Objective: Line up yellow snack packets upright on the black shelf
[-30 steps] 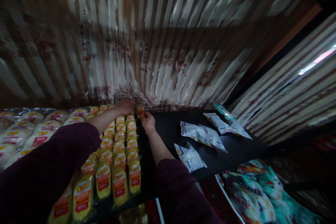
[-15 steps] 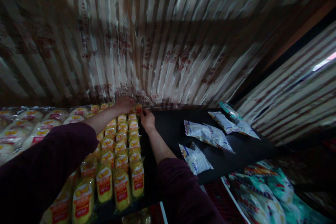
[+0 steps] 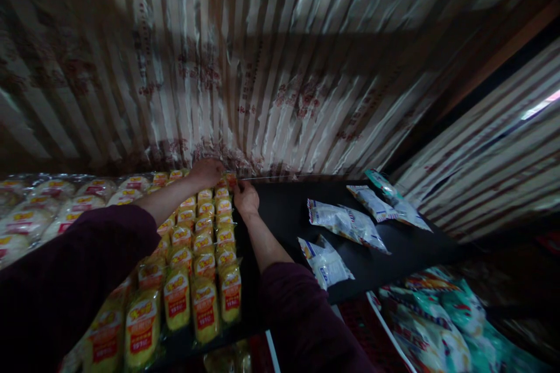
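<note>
Rows of yellow packaged cakes [image 3: 205,309], in clear wrap with red and orange labels, stand on the black shelf [image 3: 280,210]. At the far end of the rightmost row, my left hand [image 3: 207,173] reaches over the rows with its fingers curled at a small packaged cake [image 3: 230,179]. My right hand [image 3: 246,198] is closed against the right side of that same cake, thumb and fingers pressed together. The fingertips of both hands are partly hidden and dim.
Round white wrapped breads [image 3: 79,207] fill the left side. Several white and blue snack bags [image 3: 328,262] lie on the right of the shelf. Below are green and white bags [image 3: 437,320] and a red crate [image 3: 371,326]. A striped plastic curtain [image 3: 262,70] hangs behind.
Both hands stay at the far end of the rightmost row, around the same cake. The view has shifted very slightly; nothing else has visibly moved.
</note>
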The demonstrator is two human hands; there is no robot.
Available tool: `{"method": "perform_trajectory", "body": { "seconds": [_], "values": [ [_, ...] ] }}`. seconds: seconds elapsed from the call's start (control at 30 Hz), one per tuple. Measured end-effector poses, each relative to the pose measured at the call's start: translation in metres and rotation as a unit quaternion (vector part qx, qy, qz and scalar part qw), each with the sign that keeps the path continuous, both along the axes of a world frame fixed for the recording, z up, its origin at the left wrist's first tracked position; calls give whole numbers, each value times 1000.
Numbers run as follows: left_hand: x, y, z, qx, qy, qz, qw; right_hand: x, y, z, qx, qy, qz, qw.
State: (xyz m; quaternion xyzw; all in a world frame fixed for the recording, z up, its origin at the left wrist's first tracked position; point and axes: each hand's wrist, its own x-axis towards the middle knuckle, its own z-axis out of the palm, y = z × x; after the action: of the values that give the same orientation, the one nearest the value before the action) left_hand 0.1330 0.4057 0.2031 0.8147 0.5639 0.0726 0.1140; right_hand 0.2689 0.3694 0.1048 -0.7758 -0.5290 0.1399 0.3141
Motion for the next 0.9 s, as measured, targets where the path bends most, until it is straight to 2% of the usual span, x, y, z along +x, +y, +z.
{"method": "perform_trajectory", "body": {
  "seconds": [0.23, 0.43, 0.57, 0.67, 0.77, 0.9],
  "values": [
    [7, -25, 11, 8, -24, -26, 999, 1, -21, 10, 18, 10, -15, 1000],
    [16, -74, 18, 1, -33, -78, 996, -3, -57, 37, 32, 6, 4, 999],
    [13, -120, 16, -18, -62, -115, 991, -10, -92, 52, 22, 11, 50, 998],
    [7, -158, 11, -11, -103, -118, 988, -18, -131, 58, 32, 26, 73, 997],
    [-5, -207, 6, 0, -137, -113, 984, -27, -182, 63, 76, 50, 92, 992],
    [-31, -289, -7, 24, -179, -135, 974, -42, -262, 63, 168, 88, 117, 975]
  ]
}}
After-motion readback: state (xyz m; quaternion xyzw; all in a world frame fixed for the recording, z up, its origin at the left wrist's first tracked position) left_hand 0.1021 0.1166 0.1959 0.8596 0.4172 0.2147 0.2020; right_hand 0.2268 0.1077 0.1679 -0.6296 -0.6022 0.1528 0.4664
